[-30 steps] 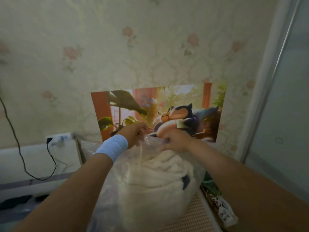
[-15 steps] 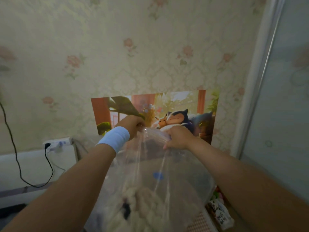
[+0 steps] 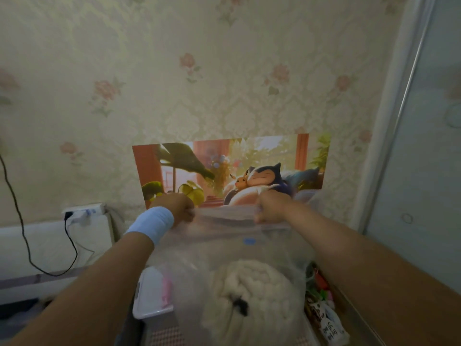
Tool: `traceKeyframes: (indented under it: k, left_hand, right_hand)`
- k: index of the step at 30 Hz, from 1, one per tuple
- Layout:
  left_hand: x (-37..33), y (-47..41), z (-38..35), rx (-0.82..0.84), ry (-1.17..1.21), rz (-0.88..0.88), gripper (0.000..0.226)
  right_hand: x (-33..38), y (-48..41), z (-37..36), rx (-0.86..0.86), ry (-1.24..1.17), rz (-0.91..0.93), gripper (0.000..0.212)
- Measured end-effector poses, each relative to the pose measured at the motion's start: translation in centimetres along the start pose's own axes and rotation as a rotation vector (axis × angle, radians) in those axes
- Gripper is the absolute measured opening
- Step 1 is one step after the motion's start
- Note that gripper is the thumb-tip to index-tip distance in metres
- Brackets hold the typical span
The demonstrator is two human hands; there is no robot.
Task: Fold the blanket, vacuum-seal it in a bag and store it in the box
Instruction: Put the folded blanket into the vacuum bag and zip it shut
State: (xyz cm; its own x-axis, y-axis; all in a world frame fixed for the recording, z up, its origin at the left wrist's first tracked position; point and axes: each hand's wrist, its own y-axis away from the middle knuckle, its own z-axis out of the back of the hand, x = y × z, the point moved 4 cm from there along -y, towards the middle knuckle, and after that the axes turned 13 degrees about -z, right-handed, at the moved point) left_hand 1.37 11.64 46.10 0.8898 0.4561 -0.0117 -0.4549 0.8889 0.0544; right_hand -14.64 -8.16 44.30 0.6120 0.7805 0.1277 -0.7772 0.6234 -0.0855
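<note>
A clear plastic vacuum bag [image 3: 224, 248] hangs upright in front of me, with a round blue valve [image 3: 249, 241] on its near face. The cream fluffy blanket [image 3: 252, 293], rolled and with a small dark spot, sits low inside the bag. My left hand [image 3: 175, 208], with a pale blue wristband, grips the bag's top edge at its left. My right hand [image 3: 270, 207] grips the same edge at its right. The top edge is stretched flat between both fists. The bag's bottom is out of view.
A white lidded box [image 3: 152, 293] lies below left of the bag. A cartoon poster [image 3: 232, 168] hangs on the floral wallpaper behind. A power strip [image 3: 82, 213] with black cables sits at left. Small packets and clutter [image 3: 324, 310] lie at lower right beside a glass door.
My hands moved apart along the bag's top edge, pulling it flat and wide. The blanket has dropped from near the mouth to the lower part of the bag.
</note>
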Motion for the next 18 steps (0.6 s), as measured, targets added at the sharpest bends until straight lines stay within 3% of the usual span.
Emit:
traceKeyframes:
  k: [2, 3, 6, 10, 14, 18]
  left_hand:
    - [-0.9, -1.0, -2.1, 0.148, -0.012, -0.029, 0.029]
    - [-1.3, -1.7, -2.7, 0.162, -0.042, -0.038, 0.029]
    - [-1.9, -2.9, -2.8, 0.045, -0.065, -0.019, 0.027]
    - [-2.4, -3.9, -4.6, 0.028, -0.065, -0.002, 0.022]
    - [-0.2, -4.3, -6.0, -0.129, -0.122, 0.073, 0.034]
    - [2.4, -4.9, -3.8, -0.233, -0.155, 0.155, 0.028]
  right_hand:
    - [-0.6, 0.1, 0.4, -0.023, 0.088, -0.024, 0.01]
    - [-1.1, 0.0, 0.2, -0.047, 0.101, -0.038, 0.016]
    - [-2.8, -0.3, -1.8, -0.002, 0.128, -0.094, 0.025]
    - [-4.7, -1.1, -5.1, 0.138, 0.198, -0.163, 0.029]
    - [-3.8, -2.5, -6.8, 0.031, 0.147, -0.125, 0.03]
    - [-1.5, -4.0, -6.2, -0.068, 0.085, -0.063, 0.026]
